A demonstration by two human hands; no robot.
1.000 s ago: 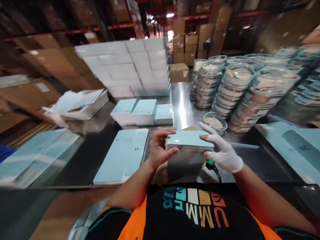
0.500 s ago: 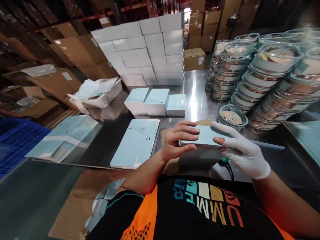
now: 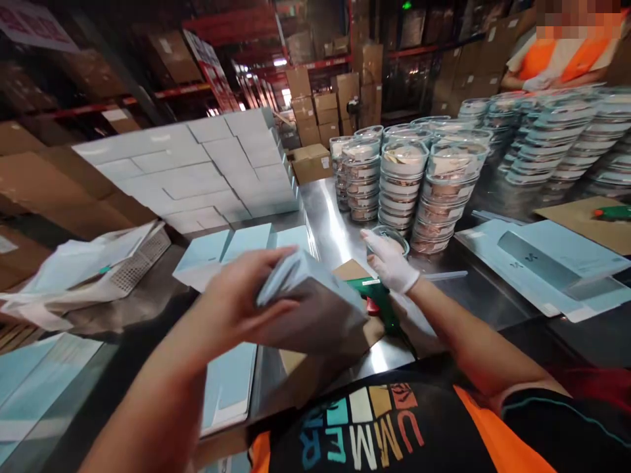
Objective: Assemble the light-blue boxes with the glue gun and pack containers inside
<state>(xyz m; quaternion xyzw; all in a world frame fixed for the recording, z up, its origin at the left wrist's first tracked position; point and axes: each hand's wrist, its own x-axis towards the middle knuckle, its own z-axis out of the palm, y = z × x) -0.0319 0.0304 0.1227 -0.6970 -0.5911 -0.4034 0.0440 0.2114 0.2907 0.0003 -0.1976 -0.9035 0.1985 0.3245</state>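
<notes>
My left hand, bare and blurred, grips a light-blue cardboard box. The box is tilted above the table, with loose flaps at its end beside my fingers. Under a white glove with bare fingertips, my right hand reaches forward with fingers apart. Just beyond it stands a single round clear container, partly hidden by the glove; whether they touch I cannot tell. A green glue gun with a red trigger lies below my right hand, on brown cardboard.
Round containers rise in tall stacks at the back right. White boxes form a wall at the back left. Nearer are several blue boxes, flat blue sheets and a white basket. A person in an orange vest stands across the table.
My right hand has let go of the box and moved forward to the round container. My left hand now holds the box alone, tilted. The view has turned right.
</notes>
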